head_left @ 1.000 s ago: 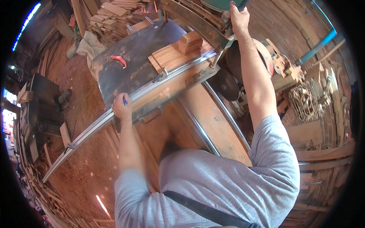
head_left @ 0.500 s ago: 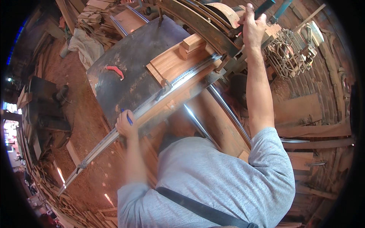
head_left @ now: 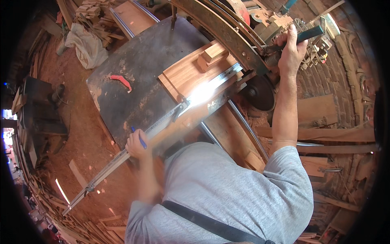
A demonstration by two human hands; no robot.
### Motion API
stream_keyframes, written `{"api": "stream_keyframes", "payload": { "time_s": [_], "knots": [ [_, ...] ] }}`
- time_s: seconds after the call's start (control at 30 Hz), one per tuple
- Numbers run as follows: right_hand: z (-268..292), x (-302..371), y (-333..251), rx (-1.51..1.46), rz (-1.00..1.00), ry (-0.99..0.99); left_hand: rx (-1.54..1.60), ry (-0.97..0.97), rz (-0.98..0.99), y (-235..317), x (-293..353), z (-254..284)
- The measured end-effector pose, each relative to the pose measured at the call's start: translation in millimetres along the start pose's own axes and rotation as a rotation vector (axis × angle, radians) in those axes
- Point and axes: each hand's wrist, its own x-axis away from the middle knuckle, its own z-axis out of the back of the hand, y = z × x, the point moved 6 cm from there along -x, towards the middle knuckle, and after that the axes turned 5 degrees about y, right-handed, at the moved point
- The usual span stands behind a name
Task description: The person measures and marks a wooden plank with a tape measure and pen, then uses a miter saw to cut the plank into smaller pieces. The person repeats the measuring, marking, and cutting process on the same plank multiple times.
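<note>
My left hand (head_left: pixel 138 143) is closed at the long metal fence rail (head_left: pixel 156 127), with a blue pen (head_left: pixel 142 140) held in its fingers. My right hand (head_left: pixel 291 57) is wrapped round the dark green handle (head_left: pixel 310 34) of the saw machine, its arm stretched far forward. Just left of that forearm shows a dark round saw blade (head_left: pixel 260 92). A flat reddish-brown board (head_left: pixel 185 73) lies against the rail on the dark machine table (head_left: pixel 142 73). Small wood blocks (head_left: pixel 214 53) are stacked on the board. A stop clamp (head_left: pixel 181 107) on the rail meets the board's near corner.
A curved rusty steel arm (head_left: pixel 221 30) spans over the far side. A red curved piece (head_left: pixel 121 81) lies on the table. Two shiny guide rods (head_left: pixel 248 128) run below, near my body. A whitish sack (head_left: pixel 86 46) and piled offcuts (head_left: pixel 87 10) stand at far left.
My right hand has swung the handle right and toward me, and the saw blade now shows beside the forearm. My left hand has shifted slightly right and nearer me, still with the pen.
</note>
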Motion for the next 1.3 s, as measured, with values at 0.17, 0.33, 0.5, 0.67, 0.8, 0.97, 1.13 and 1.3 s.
{"api": "stream_keyframes", "payload": {
  "time_s": [0.17,0.33,0.5,0.67,0.8,0.97,1.13,1.3],
  "knots": [
    [29,-21,-20,0.047,0.129,0.081,0.063,0.017,0.008,-4,0,13],
    [-41,-78,-57,0.509,0.123,0.135,0.111,-0.014,0.049,3,2,-3],
    [-228,-135,46,1.036,0.447,-0.394,0.166,-0.112,0.005,2,-16,-5],
    [-223,-86,-102,0.939,0.299,-0.602,0.123,-0.163,-0.003,1,-33,42],
    [-160,-110,-108,0.594,0.993,-0.168,0.030,-0.393,0.026,5,-48,56],
    [48,-211,-56,1.200,0.746,0.358,0.096,-0.328,-0.043,-11,-56,2],
    [211,-286,32,1.810,0.221,-0.164,0.065,-0.336,-0.041,8,-53,37],
    [224,-336,64,1.888,0.144,-0.347,0.052,-0.347,0.006,5,-52,23]
  ]
}}
